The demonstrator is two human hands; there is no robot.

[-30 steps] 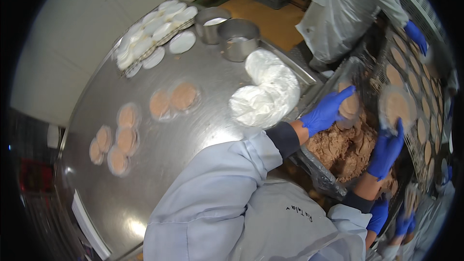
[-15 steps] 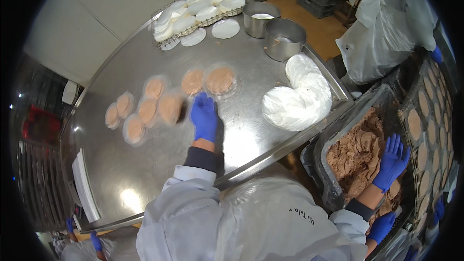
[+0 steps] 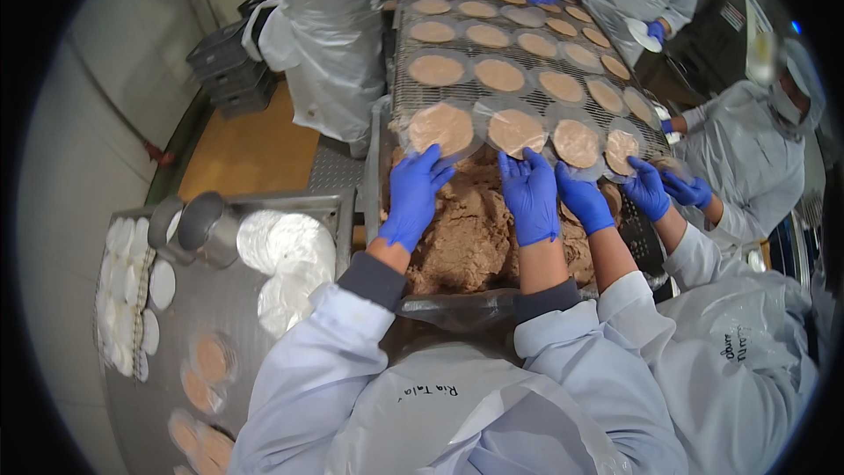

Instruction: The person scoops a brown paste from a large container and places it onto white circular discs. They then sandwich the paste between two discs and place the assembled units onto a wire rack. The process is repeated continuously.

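My left hand (image 3: 413,193), in a blue glove, lies with fingers spread at the near edge of a round tan patty on clear film (image 3: 440,127). The patty sits at the near end of a wire mesh belt (image 3: 397,79). My right hand (image 3: 530,193) is flat with its fingertips at the near edge of the neighbouring patty (image 3: 516,130). Both hands reach over a bin of brown minced mass (image 3: 466,242). Neither hand holds anything. The belt carries several more patties in rows.
A co-worker's gloved hands (image 3: 585,198) (image 3: 646,189) work beside my right hand at the belt end. More people in white coats stand around the belt. The steel table (image 3: 220,317) on my left holds two metal pots (image 3: 198,224), a film stack (image 3: 286,255) and patties (image 3: 209,356).
My left hand left the patties on the steel table and came to the belt. My right hand rose from the minced mass to the belt. The view swung right.
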